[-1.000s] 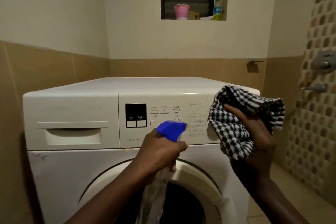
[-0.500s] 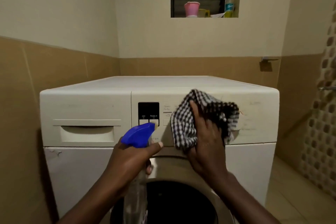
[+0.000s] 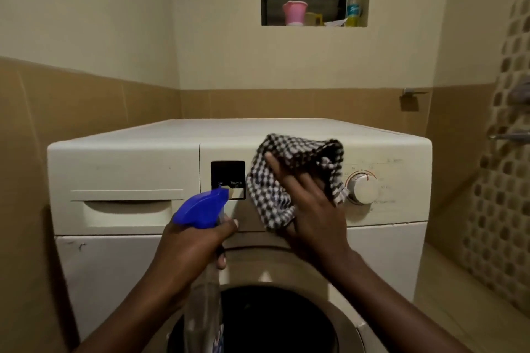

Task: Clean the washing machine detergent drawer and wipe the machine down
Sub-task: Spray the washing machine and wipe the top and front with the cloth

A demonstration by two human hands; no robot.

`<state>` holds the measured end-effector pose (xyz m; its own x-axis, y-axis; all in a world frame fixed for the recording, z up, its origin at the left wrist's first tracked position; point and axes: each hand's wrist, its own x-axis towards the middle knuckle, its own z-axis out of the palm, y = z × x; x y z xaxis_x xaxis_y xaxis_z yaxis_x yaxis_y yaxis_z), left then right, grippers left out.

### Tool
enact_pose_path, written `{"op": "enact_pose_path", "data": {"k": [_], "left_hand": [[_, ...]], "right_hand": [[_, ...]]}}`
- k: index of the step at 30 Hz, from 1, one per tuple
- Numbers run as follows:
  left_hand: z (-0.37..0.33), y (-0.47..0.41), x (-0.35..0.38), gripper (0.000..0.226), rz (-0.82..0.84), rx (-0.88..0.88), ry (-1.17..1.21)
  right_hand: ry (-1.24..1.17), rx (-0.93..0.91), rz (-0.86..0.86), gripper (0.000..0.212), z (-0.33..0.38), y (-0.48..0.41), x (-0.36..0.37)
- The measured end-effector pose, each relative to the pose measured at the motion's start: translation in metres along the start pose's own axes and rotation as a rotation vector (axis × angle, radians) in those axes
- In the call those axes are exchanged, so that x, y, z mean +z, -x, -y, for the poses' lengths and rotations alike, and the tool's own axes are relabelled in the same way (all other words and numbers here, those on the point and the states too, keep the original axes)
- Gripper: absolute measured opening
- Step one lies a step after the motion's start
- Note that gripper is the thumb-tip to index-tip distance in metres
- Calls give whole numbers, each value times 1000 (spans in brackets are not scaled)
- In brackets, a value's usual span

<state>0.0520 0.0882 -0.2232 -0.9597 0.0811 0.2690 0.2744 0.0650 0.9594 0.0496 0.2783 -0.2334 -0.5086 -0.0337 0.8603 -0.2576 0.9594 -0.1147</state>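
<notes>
A white front-loading washing machine (image 3: 123,163) fills the middle of the view. Its detergent drawer (image 3: 126,209) at the upper left is closed. My right hand (image 3: 309,206) presses a black-and-white checked cloth (image 3: 272,195) flat against the control panel, between the dark display (image 3: 228,175) and the round dial (image 3: 362,189). My left hand (image 3: 195,249) grips a clear spray bottle with a blue trigger head (image 3: 200,209), held in front of the panel just left of the cloth. The bottle's body hangs down over the dark door opening (image 3: 272,321).
Tan tiled walls close in on the left and behind. A wall niche above holds a pink cup (image 3: 294,11) and a bottle (image 3: 352,10). A patterned wall with a metal fitting (image 3: 510,136) stands at the right, with tiled floor (image 3: 459,295) beside the machine.
My right hand has carried the cloth from the machine's right corner leftward onto the control panel and now rubs it there, uncovering the dial. The spray bottle has dropped slightly left.
</notes>
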Motion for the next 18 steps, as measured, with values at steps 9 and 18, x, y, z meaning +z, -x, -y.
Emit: {"op": "enact_pose_path", "data": {"k": [9, 18], "left_hand": [[0, 1, -7, 20, 15, -40, -3], [0, 3, -19, 10, -30, -4, 0]], "right_hand": [[52, 169, -67, 94, 5, 33, 12], [-71, 43, -5, 75, 43, -44, 9]]}}
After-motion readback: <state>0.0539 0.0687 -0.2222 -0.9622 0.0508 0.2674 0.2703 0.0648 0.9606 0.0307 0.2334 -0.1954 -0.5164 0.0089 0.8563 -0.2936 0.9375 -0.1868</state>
